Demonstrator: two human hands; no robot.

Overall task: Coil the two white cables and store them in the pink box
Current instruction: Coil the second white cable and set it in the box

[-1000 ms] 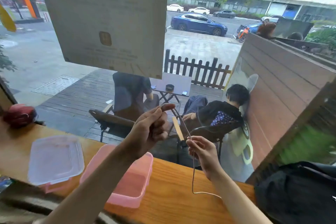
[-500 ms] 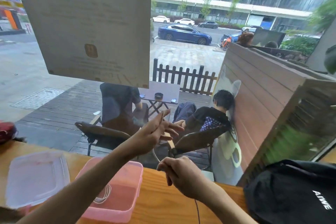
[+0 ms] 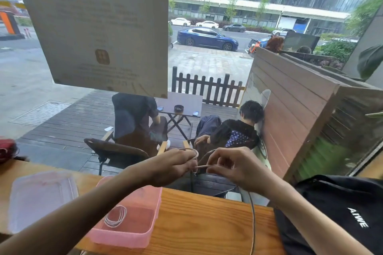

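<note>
Left hand (image 3: 176,166): your fingers are curled closed over a small loop of the second white cable (image 3: 251,213), which arcs over the knuckles at about 1 o'clock of the fist. Right hand (image 3: 238,166): thumb and forefinger are pinched on the strand just at 3 o'clock of the left fist, the other fingers loosely bent; the two hands are nearly touching.

Step in hand, as judged: winding the second cable. One coiled white cable (image 3: 115,216) already lies in the pink box (image 3: 145,232), toward its left half, flat on the floor of the box, several turns lying close together. So the task reads as roughly half done.

Cable state: thin, white to pale grey, limp. From your right hand it drops toward 6 o'clock across the wooden bench (image 3: 203,219) and runs off the lower edge of view; how much length is left cannot be told. Only one or two turns are formed at the left hand.

Next move calls for: feed slack with the right hand, lay each new turn onto the loop the left hand is holding, and keep the turns the same size. The tail drags over the bench edge beside the black bag (image 3: 339,209), so it could snag there.

Box position: at 7 o'clock of your hands, open, with its clear lid (image 3: 41,198) lying on the bench just at its 9 o'clock.
</note>
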